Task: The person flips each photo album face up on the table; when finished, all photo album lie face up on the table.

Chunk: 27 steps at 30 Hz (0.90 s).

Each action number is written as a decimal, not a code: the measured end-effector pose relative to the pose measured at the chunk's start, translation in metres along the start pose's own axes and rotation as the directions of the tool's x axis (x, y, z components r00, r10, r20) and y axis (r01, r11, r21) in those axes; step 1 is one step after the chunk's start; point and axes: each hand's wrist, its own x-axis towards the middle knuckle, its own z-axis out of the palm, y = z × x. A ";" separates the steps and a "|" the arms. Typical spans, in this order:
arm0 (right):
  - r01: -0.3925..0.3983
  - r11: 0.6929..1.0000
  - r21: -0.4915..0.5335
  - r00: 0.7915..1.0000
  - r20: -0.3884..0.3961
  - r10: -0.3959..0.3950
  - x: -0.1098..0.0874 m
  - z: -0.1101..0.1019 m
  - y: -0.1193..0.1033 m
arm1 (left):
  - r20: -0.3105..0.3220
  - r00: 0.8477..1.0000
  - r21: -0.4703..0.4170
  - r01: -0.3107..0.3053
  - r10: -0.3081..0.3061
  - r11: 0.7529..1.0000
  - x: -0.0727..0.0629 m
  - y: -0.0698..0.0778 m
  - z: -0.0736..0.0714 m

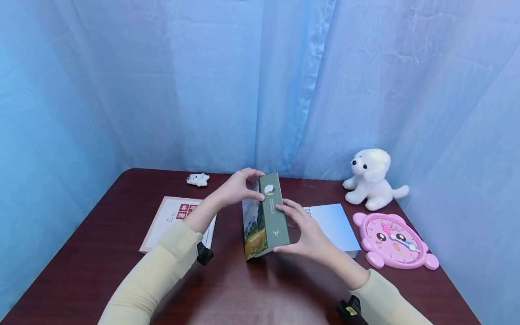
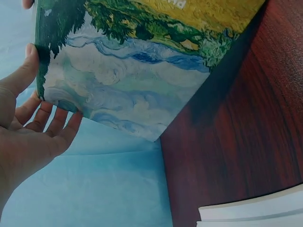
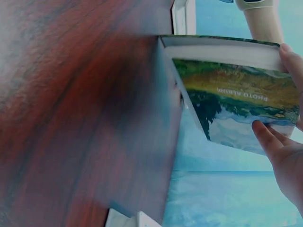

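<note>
A photo album point(image 1: 274, 221) with a green spine and a landscape painting on its covers stands on edge at the table's middle, its spine turned up. My left hand point(image 1: 239, 187) grips its far end, thumb on the spine and fingers around the far edge. At the near right side, my right hand point(image 1: 306, 232) holds the album between thumb and fingers, the thumb at the spine's near corner. The left wrist view shows the painted cover point(image 2: 132, 71). In the right wrist view, the other cover point(image 3: 236, 90) bears the words "PHOTO ALBUM".
Left of the album lies a white book point(image 1: 168, 221) with red characters, partly behind my left arm. A light blue book point(image 1: 335, 225) lies to the right. Beyond it are a white plush dog point(image 1: 371, 178) and a pink toy clock point(image 1: 394, 241). A small white toy point(image 1: 198, 179) lies at the back.
</note>
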 end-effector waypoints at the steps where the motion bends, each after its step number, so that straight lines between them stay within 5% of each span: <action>1: 0.011 1.000 -0.023 1.000 -0.007 -0.011 0.001 -0.001 -0.001 | -0.009 1.000 -0.001 -0.006 0.006 1.000 0.000 0.001 0.000; 5: 0.052 0.996 -0.068 0.998 -0.025 -0.053 0.003 -0.002 -0.002 | -0.047 0.999 0.012 -0.022 0.023 1.000 -0.002 0.001 -0.001; 16: 0.048 0.998 0.037 0.999 -0.009 -0.048 0.010 -0.005 -0.009 | -0.148 0.986 -0.087 -0.090 0.077 0.992 -0.004 0.003 -0.002; 27: 0.036 0.991 0.129 0.999 -0.021 -0.033 0.017 -0.013 -0.044 | -0.191 0.982 -0.206 -0.055 0.015 0.977 -0.009 0.016 -0.001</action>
